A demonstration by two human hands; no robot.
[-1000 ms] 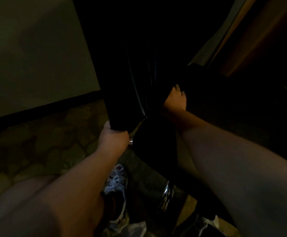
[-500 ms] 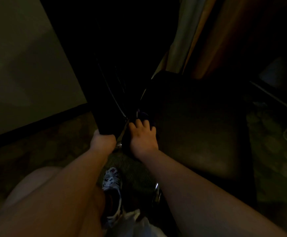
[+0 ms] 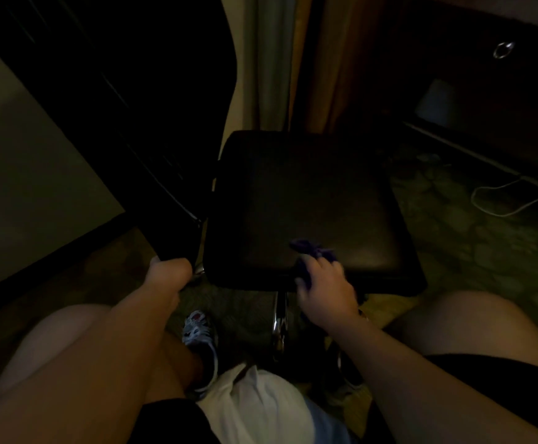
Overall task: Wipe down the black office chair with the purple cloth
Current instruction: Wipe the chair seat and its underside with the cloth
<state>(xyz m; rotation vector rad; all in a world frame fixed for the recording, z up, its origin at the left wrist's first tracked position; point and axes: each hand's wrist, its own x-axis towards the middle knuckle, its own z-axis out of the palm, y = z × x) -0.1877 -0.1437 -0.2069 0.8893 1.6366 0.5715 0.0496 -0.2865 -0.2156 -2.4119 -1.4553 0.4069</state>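
The black office chair's seat point(image 3: 306, 203) fills the middle of the dim view, with its backrest point(image 3: 126, 100) rising at the left. My right hand point(image 3: 327, 290) grips the purple cloth point(image 3: 309, 251) at the seat's front edge, and part of the cloth lies on the seat. My left hand point(image 3: 166, 275) holds the lower corner of the backrest next to a chrome frame piece point(image 3: 198, 269). The chrome column point(image 3: 279, 318) shows under the seat.
Patterned carpet point(image 3: 473, 245) lies around the chair. A dark desk with a ring pull point(image 3: 503, 49) stands at the back right, with a white cable point(image 3: 511, 190) on the floor. Curtains point(image 3: 271, 59) hang behind the seat. A wall point(image 3: 27, 174) is at the left. My knees and a sneaker point(image 3: 198, 334) are below.
The view has swung right, bringing the whole seat into sight. My right hand has moved with the cloth from the gap by the backrest to the seat's front edge. My left hand keeps its hold.
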